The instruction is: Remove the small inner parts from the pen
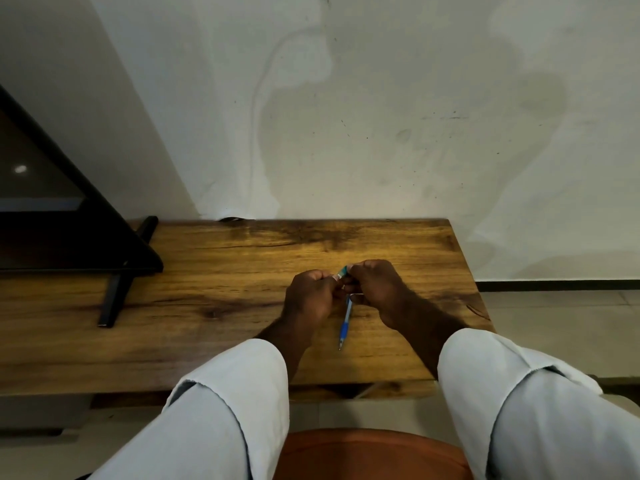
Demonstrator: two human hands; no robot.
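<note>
I see a wooden surface [225, 271] with strong dark grain and a smooth, faintly glossy varnish that catches warm light. The blue pen [345, 325] lying on it looks like shiny plastic with a clear barrel and a fine metal tip. My sleeves [228, 393] are pale matt cloth with a raw cuff edge. The monitor [41, 188] has a glossy dark screen in a black matt frame on flat black legs. The wall [381, 116] is matt painted plaster, stained and scuffed.
</note>
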